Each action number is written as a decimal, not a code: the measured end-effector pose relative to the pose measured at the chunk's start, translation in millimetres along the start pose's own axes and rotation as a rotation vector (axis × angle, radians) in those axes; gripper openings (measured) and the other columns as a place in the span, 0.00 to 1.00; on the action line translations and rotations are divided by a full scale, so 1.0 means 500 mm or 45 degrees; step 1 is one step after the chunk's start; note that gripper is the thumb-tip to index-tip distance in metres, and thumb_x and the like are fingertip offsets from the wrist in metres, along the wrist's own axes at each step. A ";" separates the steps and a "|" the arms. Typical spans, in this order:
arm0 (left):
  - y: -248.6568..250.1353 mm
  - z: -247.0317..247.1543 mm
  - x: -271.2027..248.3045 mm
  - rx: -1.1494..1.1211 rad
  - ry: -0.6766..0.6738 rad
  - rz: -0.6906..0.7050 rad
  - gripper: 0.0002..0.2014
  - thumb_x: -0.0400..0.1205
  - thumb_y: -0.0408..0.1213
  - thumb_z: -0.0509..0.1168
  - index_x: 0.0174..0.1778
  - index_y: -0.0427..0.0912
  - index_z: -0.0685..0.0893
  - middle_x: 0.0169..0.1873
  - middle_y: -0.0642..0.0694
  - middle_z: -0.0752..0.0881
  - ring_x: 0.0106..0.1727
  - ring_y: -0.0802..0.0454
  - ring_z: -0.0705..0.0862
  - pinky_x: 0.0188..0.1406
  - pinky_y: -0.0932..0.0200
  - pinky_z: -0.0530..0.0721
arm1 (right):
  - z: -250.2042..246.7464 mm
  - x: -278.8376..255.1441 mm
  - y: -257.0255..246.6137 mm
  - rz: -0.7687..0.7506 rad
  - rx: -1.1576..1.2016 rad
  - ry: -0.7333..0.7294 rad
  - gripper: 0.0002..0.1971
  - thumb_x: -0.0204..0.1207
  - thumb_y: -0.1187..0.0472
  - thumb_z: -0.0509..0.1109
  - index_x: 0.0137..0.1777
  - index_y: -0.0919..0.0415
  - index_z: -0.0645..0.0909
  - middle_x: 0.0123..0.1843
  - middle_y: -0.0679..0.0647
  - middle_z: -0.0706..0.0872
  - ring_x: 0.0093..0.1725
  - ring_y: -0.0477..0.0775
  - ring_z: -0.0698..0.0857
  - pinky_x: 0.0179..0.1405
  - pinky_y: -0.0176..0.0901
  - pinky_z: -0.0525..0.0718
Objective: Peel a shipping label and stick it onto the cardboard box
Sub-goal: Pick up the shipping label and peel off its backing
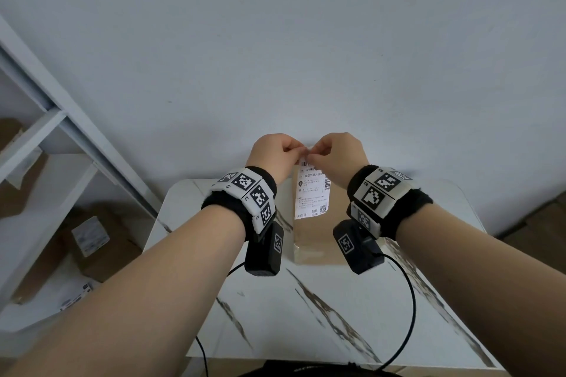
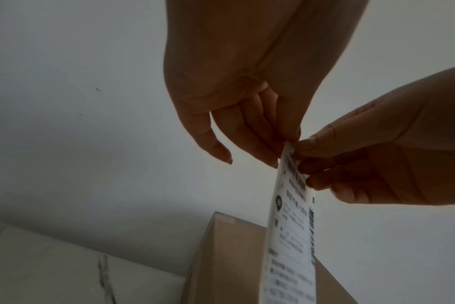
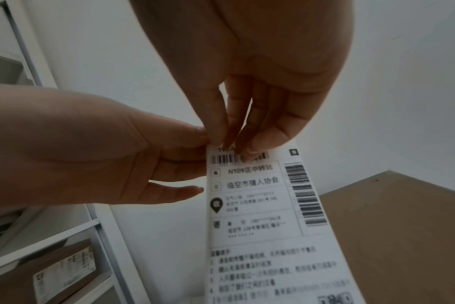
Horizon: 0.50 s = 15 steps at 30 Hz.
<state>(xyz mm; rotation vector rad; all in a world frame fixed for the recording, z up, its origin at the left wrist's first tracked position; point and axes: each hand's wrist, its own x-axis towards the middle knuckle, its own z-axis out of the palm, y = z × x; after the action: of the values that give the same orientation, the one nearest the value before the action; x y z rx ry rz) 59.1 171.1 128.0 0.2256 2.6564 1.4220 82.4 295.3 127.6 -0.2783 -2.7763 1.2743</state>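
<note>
Both hands pinch the shipping label (image 1: 312, 190) by its top edge: left hand (image 1: 272, 156) and right hand (image 1: 340, 156) meet there. It hangs above the cardboard box (image 1: 309, 239) at the table's (image 1: 337, 315) far edge.

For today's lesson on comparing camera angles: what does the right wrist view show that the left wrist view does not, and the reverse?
Only the right wrist view shows the label's printed face readably, plus a shelf with a labelled box. Only the left wrist view shows the marbled table and the label nearly edge-on. Both show the left hand and right hand pinching the label's top edge above the cardboard box.
</note>
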 end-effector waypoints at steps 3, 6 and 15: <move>0.003 0.001 -0.003 0.018 0.001 0.009 0.10 0.80 0.39 0.67 0.49 0.37 0.91 0.44 0.42 0.90 0.50 0.46 0.87 0.53 0.56 0.82 | -0.002 -0.002 0.001 0.005 0.011 -0.001 0.09 0.74 0.60 0.71 0.46 0.66 0.86 0.47 0.60 0.90 0.41 0.52 0.84 0.34 0.39 0.83; 0.004 0.001 -0.004 0.012 0.003 0.013 0.11 0.81 0.39 0.67 0.50 0.37 0.90 0.41 0.47 0.86 0.47 0.51 0.84 0.49 0.61 0.77 | -0.003 -0.004 0.002 0.008 0.023 0.000 0.09 0.75 0.60 0.71 0.47 0.66 0.86 0.44 0.59 0.89 0.41 0.52 0.83 0.31 0.36 0.80; 0.004 0.004 -0.003 -0.106 0.014 -0.007 0.10 0.82 0.35 0.65 0.50 0.34 0.89 0.35 0.47 0.88 0.38 0.54 0.87 0.51 0.62 0.83 | -0.010 -0.010 -0.001 0.016 0.100 0.018 0.04 0.74 0.62 0.71 0.44 0.63 0.85 0.39 0.54 0.86 0.41 0.52 0.84 0.48 0.45 0.84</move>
<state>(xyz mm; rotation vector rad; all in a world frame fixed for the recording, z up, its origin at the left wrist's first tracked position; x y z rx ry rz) 61.1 173.4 128.7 0.2027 2.5970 1.5330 88.2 297.5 131.2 -0.2989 -2.7093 1.3747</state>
